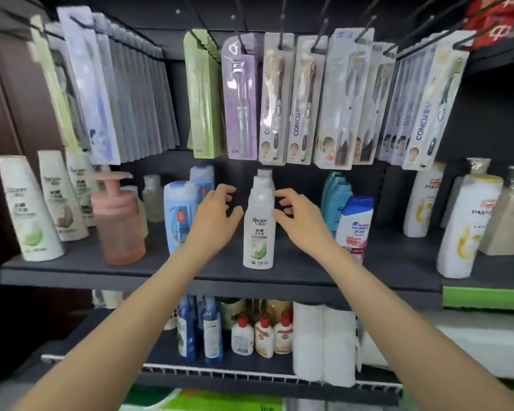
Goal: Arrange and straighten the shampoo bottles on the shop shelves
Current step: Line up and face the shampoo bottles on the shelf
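Note:
A white Rocien shampoo bottle [259, 223] stands upright near the front of the dark middle shelf [101, 269]. A second white bottle stands right behind it. My left hand [217, 216] hovers just left of the bottle, fingers loosely curled, not touching it. On the bottle's right side my right hand [297, 216] is close by, its thumb near or at the bottle's edge and its fingers curled in the air. Blue bottles [180, 215] stand behind my left hand. A white and blue bottle [355, 223] and teal bottles [336, 194] stand behind my right hand.
Three white tapered bottles [30, 209] and a pink pump bottle [116, 221] stand at the left. White Pantene bottles [466, 223] stand at the right. Packs of toothbrushes [279, 99] hang low over the shelf. Below are small bottles [244, 333] and white rolls [324, 342].

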The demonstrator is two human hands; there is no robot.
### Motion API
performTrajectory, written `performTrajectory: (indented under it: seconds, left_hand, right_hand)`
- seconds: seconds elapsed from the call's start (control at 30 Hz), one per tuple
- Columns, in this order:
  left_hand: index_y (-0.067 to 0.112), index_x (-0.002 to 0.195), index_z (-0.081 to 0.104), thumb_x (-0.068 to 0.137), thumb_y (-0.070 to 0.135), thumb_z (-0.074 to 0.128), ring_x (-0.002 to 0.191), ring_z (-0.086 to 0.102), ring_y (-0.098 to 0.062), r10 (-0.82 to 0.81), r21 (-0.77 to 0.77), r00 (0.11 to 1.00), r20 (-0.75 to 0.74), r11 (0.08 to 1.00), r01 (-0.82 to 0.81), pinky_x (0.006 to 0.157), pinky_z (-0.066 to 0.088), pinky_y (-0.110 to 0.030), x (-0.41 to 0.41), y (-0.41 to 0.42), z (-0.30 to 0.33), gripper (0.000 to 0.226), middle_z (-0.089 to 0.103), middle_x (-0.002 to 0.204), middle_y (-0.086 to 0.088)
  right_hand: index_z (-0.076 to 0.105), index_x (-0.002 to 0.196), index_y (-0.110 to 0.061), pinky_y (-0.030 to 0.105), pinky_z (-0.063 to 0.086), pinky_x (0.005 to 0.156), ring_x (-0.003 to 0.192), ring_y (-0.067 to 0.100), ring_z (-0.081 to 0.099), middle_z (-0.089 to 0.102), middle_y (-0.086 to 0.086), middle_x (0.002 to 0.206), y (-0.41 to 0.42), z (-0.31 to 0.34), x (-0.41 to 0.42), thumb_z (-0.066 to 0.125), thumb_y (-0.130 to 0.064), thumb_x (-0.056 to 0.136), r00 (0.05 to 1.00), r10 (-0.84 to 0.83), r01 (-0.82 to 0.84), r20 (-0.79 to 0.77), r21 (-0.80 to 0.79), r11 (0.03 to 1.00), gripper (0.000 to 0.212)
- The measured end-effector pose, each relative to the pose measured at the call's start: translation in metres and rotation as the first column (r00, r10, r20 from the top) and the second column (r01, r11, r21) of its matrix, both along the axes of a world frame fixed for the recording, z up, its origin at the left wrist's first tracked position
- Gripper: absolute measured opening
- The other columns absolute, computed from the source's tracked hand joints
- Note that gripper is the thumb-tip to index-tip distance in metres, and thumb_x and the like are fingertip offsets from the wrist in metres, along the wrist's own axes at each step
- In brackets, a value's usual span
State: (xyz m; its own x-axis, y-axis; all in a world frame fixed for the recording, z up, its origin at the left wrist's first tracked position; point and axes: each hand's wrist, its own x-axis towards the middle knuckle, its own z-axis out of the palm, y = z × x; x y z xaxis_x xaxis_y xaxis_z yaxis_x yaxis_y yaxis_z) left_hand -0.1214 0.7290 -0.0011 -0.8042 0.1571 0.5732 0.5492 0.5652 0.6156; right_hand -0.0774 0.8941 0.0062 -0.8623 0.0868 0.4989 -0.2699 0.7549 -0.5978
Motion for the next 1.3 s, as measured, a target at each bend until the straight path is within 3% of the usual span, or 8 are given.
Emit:
performTrajectory:
  seconds: [0.2,0.33,0.63,0.73,0.9,1.03,1.13,1.3]
  left_hand:
    - [0.023,0.144,0.030,0.094,0.017,0.051,0.120,0.049,-0.019,-0.150,-0.071,0.968,0.203,0.983,0.168,0.091,0.035,-0.021,-0.010,-0.006,-0.006,0.054,0.045,0.140,-0.006]
    - [0.031,0.144,0.026,0.094,0.014,0.051,0.097,0.057,-0.009,-0.254,-0.018,0.926,0.280,0.963,0.270,0.074,0.041,-0.011,-0.013,0.001,-0.019,0.058,0.052,0.131,-0.002]
    - [0.042,0.141,0.024,0.089,0.011,0.059,0.096,0.063,-0.010,-0.410,0.058,0.868,0.281,0.910,0.411,0.081,0.049,-0.021,-0.034,-0.008,-0.037,0.070,0.056,0.118,-0.001]
    - [0.049,0.136,0.023,0.086,0.015,0.064,0.098,0.060,-0.008,-0.444,0.014,0.857,0.262,0.889,0.457,0.082,0.052,-0.024,-0.036,-0.017,-0.037,0.073,0.057,0.112,0.005]
    - [0.059,0.136,0.013,0.078,0.025,0.073,0.110,0.055,-0.004,-0.521,-0.076,0.805,0.284,0.824,0.561,0.089,0.051,-0.027,-0.036,-0.037,-0.043,0.090,0.053,0.125,0.016]
    - [0.051,0.140,0.016,0.081,0.024,0.070,0.096,0.053,-0.009,-0.421,-0.301,0.901,0.101,0.851,0.431,0.074,0.045,-0.019,-0.025,-0.048,-0.037,0.085,0.055,0.113,0.011]
    - [0.042,0.140,0.027,0.084,0.028,0.066,0.102,0.051,-0.014,-0.297,-0.448,0.949,-0.107,0.866,0.221,0.080,0.046,-0.031,-0.018,-0.058,-0.038,0.070,0.056,0.116,0.006]
    - [0.025,0.126,0.055,0.068,0.014,0.080,0.086,0.055,-0.021,-0.292,-0.549,0.834,-0.468,0.836,-0.015,0.055,0.053,-0.034,-0.013,-0.064,-0.041,0.065,0.063,0.106,0.002]
  right_hand:
    - [0.029,0.145,-0.023,0.031,0.043,0.095,0.116,0.021,0.052,0.051,0.009,0.129,-0.012,-0.015,-0.026,0.056,-0.019,0.092,0.994,0.106,-0.099,0.026,-0.187,0.977,0.059]
    - [0.036,0.138,-0.025,0.037,0.051,0.090,0.104,0.020,0.058,0.056,0.008,0.120,-0.013,-0.024,-0.037,0.059,-0.011,0.089,0.993,0.112,-0.117,-0.034,-0.244,0.963,0.056]
    - [0.047,0.122,-0.028,0.025,0.051,0.078,0.094,0.005,0.057,0.056,-0.007,0.104,-0.015,-0.027,-0.044,0.065,-0.004,0.081,0.990,0.081,-0.117,-0.116,-0.357,0.927,0.051]
    - [0.048,0.116,-0.033,0.043,0.059,0.074,0.098,0.019,0.063,0.060,0.005,0.110,-0.016,-0.026,-0.036,0.067,-0.005,0.082,0.992,0.072,-0.123,-0.108,-0.598,0.792,0.048]
    - [0.051,0.110,-0.032,0.044,0.059,0.072,0.102,0.027,0.065,0.061,0.017,0.112,-0.017,-0.027,-0.018,0.063,-0.002,0.086,0.977,0.174,-0.200,-0.125,-0.828,0.524,0.040]
    - [0.048,0.117,-0.027,0.045,0.057,0.080,0.100,0.025,0.066,0.062,0.013,0.114,-0.021,-0.038,-0.010,0.060,-0.006,0.089,0.986,0.152,-0.129,-0.061,-0.864,0.488,0.037]
    - [0.043,0.128,-0.019,0.041,0.056,0.084,0.101,0.027,0.065,0.056,0.009,0.120,-0.025,-0.044,-0.004,0.059,-0.018,0.091,0.974,0.221,-0.110,-0.042,-0.946,0.305,0.040]
    - [0.043,0.129,-0.017,0.045,0.056,0.084,0.098,0.026,0.064,0.054,0.010,0.118,-0.036,-0.041,-0.004,0.061,-0.011,0.088,0.977,0.192,-0.120,-0.090,-0.981,0.150,0.045]
